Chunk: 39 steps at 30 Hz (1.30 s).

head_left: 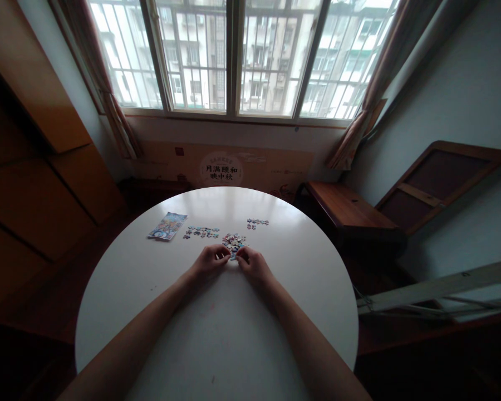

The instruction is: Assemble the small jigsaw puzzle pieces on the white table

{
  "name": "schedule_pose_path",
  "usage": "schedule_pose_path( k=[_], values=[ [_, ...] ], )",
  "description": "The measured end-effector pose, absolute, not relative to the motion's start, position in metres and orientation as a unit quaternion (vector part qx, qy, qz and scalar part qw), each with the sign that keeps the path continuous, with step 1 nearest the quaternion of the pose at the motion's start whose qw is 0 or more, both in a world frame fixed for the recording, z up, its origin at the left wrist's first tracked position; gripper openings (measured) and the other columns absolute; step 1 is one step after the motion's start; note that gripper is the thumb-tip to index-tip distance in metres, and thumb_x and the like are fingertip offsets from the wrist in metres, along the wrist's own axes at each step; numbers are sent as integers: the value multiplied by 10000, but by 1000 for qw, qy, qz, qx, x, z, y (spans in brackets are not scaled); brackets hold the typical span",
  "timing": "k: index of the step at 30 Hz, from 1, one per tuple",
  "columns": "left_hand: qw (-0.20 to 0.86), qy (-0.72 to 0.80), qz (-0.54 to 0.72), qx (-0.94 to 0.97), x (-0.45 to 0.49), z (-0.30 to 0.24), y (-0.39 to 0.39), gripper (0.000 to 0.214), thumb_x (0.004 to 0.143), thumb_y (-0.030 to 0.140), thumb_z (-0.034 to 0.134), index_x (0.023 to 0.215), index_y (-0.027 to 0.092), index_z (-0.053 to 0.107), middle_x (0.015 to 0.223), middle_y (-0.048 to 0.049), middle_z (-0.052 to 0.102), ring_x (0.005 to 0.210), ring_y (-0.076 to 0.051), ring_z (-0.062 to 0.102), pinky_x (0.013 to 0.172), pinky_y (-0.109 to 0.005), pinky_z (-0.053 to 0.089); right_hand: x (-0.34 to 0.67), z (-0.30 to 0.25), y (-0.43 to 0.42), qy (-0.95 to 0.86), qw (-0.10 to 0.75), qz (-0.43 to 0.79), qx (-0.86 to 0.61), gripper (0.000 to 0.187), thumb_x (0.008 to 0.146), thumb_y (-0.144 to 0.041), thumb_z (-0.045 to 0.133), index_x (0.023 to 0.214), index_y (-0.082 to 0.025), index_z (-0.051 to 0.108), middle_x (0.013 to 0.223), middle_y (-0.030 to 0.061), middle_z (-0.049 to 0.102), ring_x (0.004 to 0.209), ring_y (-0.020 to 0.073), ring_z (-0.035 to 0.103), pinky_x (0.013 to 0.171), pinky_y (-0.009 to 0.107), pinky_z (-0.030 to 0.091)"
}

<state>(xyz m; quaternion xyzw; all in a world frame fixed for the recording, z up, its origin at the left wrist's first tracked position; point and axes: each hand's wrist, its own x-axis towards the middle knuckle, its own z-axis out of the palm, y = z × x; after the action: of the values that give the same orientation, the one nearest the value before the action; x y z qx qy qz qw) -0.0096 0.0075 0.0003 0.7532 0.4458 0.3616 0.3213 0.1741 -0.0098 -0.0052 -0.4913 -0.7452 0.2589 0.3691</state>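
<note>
My left hand (210, 261) and my right hand (253, 263) rest close together on the round white table (217, 328), fingertips curled and nearly touching. Between the fingertips is a small puzzle piece (232, 257), pinched from both sides. Just beyond them lies a small heap of loose puzzle pieces (234, 241). A joined row of pieces (201, 232) lies to the left of the heap. Another short joined strip (258, 223) lies farther back on the right. A picture card (167, 225) lies flat at the left.
A wooden bench (346, 206) stands right of the table, with a framed wooden panel (442, 184) leaning on the wall. Wooden cabinets (37, 167) fill the left side. A large barred window (237, 55) with curtains is ahead. A printed cardboard board (221, 167) leans below it.
</note>
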Motion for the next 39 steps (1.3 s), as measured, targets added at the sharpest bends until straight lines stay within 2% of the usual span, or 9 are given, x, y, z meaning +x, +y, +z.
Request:
schedule_pose_path(
  k=[39],
  values=[
    [321,445,358,755,-9,3,6,193,768,279,572,780,111,667,712,-31,662,593,-97,530,525,-184,401,174,-4,-11,-744,369,258,-494,115,807,-229,537,843,-171,630,682,9,624,619,127,542,616,215,404]
  ],
)
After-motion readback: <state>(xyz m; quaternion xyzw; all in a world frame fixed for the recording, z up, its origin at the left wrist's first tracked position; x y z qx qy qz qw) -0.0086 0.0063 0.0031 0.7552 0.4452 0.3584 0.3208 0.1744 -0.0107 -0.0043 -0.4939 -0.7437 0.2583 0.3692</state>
